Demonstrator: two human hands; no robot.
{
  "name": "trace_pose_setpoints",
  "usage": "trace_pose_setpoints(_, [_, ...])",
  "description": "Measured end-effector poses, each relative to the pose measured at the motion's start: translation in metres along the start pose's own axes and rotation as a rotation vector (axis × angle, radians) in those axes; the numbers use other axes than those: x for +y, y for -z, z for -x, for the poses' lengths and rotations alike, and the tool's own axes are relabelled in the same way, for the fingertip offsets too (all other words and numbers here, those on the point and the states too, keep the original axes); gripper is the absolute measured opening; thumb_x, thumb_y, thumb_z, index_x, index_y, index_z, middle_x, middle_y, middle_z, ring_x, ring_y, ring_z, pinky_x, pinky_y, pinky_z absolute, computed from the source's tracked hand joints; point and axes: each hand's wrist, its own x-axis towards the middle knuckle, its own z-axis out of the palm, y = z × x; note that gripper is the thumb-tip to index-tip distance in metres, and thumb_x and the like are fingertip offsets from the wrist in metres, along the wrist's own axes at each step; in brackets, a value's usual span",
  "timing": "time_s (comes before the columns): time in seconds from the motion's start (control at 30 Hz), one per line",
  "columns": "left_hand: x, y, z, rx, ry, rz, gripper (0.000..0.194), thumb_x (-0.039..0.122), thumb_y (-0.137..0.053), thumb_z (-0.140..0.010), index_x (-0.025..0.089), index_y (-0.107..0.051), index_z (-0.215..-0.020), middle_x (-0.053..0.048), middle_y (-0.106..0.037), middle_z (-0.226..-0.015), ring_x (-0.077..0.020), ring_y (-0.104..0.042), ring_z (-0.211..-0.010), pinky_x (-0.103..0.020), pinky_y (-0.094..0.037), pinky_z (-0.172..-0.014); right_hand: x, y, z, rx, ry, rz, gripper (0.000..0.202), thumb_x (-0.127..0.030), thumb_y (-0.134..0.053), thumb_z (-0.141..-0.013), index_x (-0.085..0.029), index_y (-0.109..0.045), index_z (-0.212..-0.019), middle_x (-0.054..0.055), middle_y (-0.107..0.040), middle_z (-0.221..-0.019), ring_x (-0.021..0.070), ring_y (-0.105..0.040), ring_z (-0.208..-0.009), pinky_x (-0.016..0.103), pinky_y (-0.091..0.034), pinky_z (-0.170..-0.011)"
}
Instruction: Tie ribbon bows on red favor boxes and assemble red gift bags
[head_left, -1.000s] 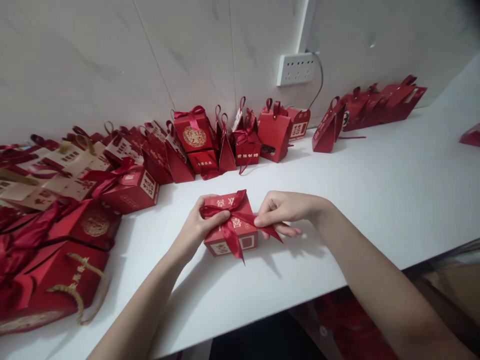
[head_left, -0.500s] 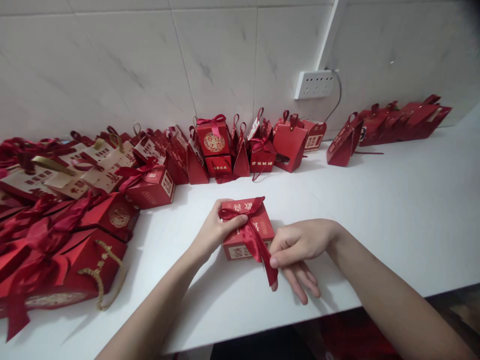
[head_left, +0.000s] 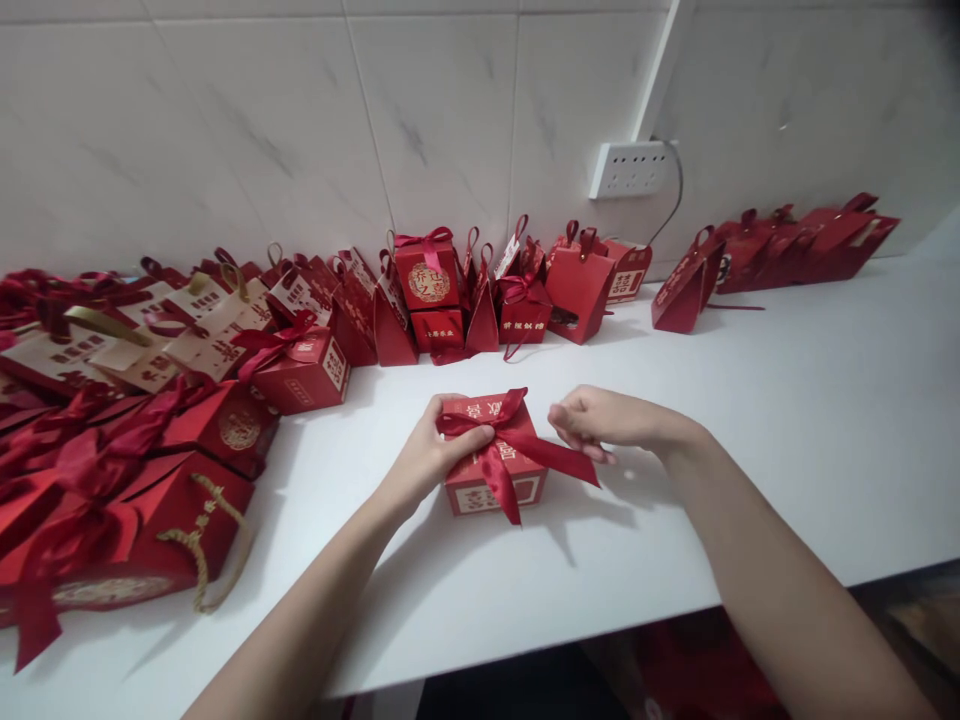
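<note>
A small red gift box (head_left: 521,468) with gold characters stands on the white table. My left hand (head_left: 444,445) grips its left side, thumb pressed on the crossing of a dark red satin ribbon (head_left: 561,459) tied over the top. One ribbon tail hangs down the front face; the other sticks out past the right edge. My right hand (head_left: 596,415) hovers just right of the box, apart from the ribbon, its fingers loosely bent and holding nothing visible. Part of my left fingers is hidden behind the box.
Larger red boxes (head_left: 199,515) with bows and rope handles crowd the left of the table (head_left: 810,440). Several red favour boxes (head_left: 581,292) line the tiled wall, and more stand at the far right (head_left: 832,245). A white socket strip (head_left: 631,170) is mounted above.
My right hand has let go of the ribbon tail and moved up and away. That tail now points right instead of down. My left hand keeps its hold.
</note>
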Motion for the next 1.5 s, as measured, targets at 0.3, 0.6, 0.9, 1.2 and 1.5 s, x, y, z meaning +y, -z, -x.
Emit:
trace_pose_setpoints(0.3, [0.003, -0.004, 0.003, -0.007, -0.021, 0.002, 0.049, 0.041, -0.074, -0.067, 0.018, -0.047, -0.099, -0.002, -0.062, -0.09, -0.0175, -0.06, -0.084, -0.029, -0.045, -0.077, 0.004, -0.037, -0.034, 0.543, 0.27, -0.218, 0.056, -0.071, -0.053, -0.072, -0.021, -0.033, -0.054, -0.009, -0.028, -0.045, 0.004, -0.025, -0.037, 0.022, -0.018, -0.037])
trace_pose_setpoints(0.6, [0.001, 0.002, 0.005, 0.299, -0.349, -0.314, 0.031, 0.038, -0.064, -0.075, 0.021, -0.047, -0.094, -0.003, -0.052, -0.098, -0.0179, -0.051, -0.093, -0.029, -0.038, -0.082, 0.002, -0.034, -0.029, 0.504, 0.276, -0.135, 0.027, -0.035, -0.053, -0.079, -0.02, -0.042, -0.059, -0.008, -0.042, -0.042, 0.0063, -0.037, -0.037, 0.022, -0.027, -0.042])
trace_pose_setpoints(0.9, [0.01, 0.032, -0.001, -0.055, -0.356, -0.332, 0.022, 0.036, -0.059, -0.081, 0.019, -0.053, -0.093, -0.001, -0.052, -0.082, -0.014, -0.048, -0.074, -0.026, -0.036, -0.068, 0.0, -0.023, -0.021, 0.352, 0.31, -0.192, 0.034, -0.037, -0.052, -0.08, -0.018, -0.045, -0.052, -0.006, -0.044, -0.045, 0.0058, -0.043, -0.04, 0.021, -0.035, -0.043])
trace_pose_setpoints(1.2, [0.018, 0.031, 0.0, -0.024, -0.335, -0.357, 0.035, 0.045, -0.055, -0.083, 0.018, -0.046, -0.062, 0.002, -0.045, -0.061, -0.0099, -0.039, -0.056, -0.023, -0.031, -0.054, 0.002, -0.019, -0.02, 0.266, 0.309, -0.286, 0.032, -0.037, -0.056, -0.073, -0.015, -0.055, -0.049, -0.002, -0.052, -0.041, 0.0067, -0.047, -0.037, 0.02, -0.036, -0.039])
trace_pose_setpoints(1.5, [0.016, 0.034, -0.002, -0.082, -0.168, -0.314, 0.053, 0.056, -0.049, -0.083, 0.019, -0.042, -0.046, 0.002, -0.046, -0.041, -0.01, -0.042, -0.039, -0.025, -0.03, -0.047, 0.01, -0.013, -0.022, 0.07, 0.327, -0.363, 0.036, -0.033, -0.052, -0.072, -0.013, -0.061, -0.044, 0.004, -0.056, -0.036, 0.0098, -0.049, -0.03, 0.021, -0.038, -0.035])
